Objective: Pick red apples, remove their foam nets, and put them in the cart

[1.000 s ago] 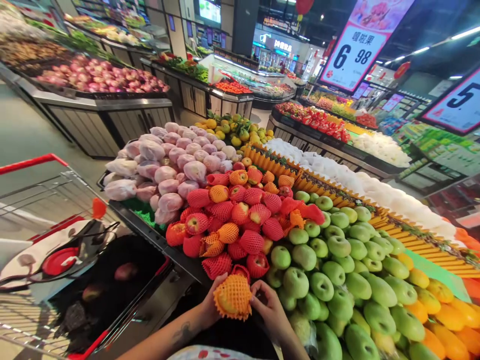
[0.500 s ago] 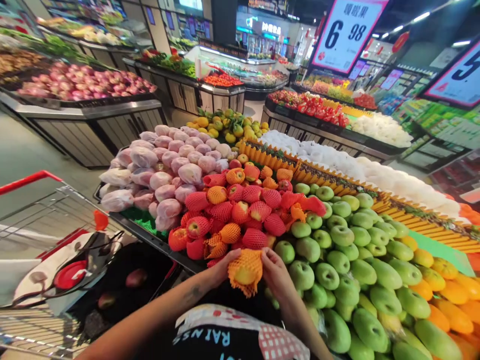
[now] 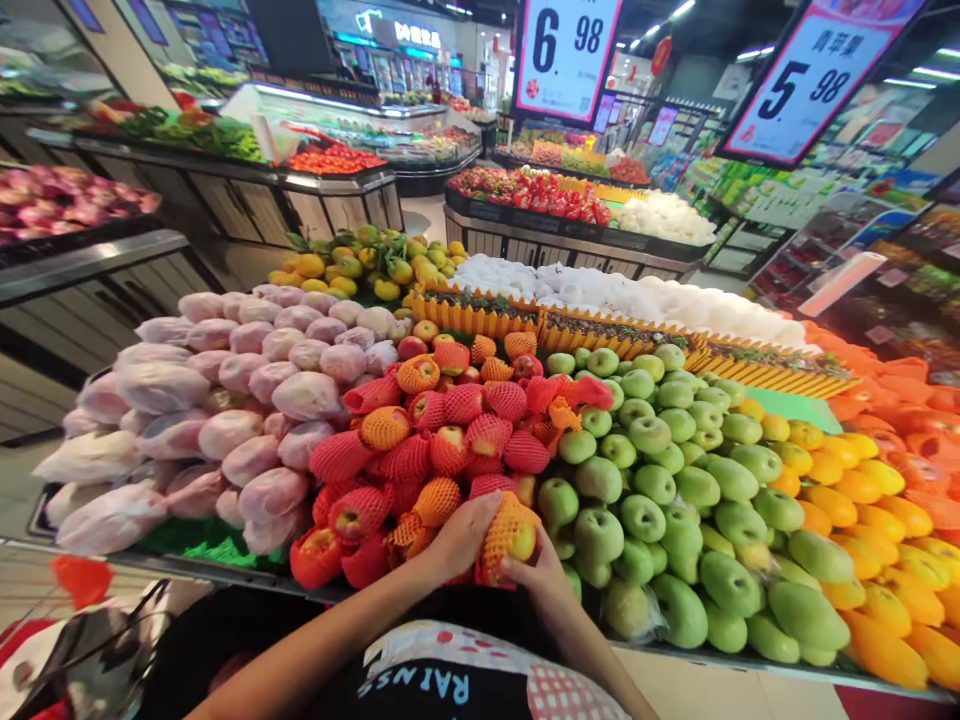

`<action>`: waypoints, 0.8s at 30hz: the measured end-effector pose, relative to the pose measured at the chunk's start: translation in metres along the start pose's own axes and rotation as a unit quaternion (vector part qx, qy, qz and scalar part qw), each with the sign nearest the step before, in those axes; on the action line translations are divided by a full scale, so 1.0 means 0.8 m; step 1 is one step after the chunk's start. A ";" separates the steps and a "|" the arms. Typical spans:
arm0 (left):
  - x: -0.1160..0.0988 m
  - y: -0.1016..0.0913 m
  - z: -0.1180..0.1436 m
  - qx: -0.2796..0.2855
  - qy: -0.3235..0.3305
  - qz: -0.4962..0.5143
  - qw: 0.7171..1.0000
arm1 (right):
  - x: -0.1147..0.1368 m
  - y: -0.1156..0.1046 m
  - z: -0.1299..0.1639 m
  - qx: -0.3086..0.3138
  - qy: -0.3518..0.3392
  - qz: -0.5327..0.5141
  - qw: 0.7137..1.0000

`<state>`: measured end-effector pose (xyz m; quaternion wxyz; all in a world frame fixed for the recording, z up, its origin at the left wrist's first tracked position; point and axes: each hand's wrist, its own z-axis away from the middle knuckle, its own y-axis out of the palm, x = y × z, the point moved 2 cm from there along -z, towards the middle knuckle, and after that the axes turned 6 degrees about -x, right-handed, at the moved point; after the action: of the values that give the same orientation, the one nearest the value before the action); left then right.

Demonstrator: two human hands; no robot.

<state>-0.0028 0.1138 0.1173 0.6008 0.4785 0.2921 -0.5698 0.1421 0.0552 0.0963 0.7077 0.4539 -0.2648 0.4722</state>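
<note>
Both hands are closing around one apple half wrapped in an orange foam net; the left hand is cupping its left side with fingers curled over the top, and the right hand is pinching it from the right and below, thumb lying across the net; the apple is sitting at the front edge of the pile of netted apples, just beside the green apples; its bare yellow-red end is pointing right and slightly towards the person, the netted end pointing left, so its long axis is running roughly left to right.
</note>
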 end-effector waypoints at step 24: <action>-0.071 -0.236 -0.009 -0.304 0.254 -0.309 0.865 | 0.277 0.125 -0.337 -0.094 -0.294 0.688 0.657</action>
<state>-0.1938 0.1635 0.1196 0.4149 0.2859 0.7261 -0.4679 0.1283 0.4048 0.1925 0.1051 0.1885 -0.7384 0.6389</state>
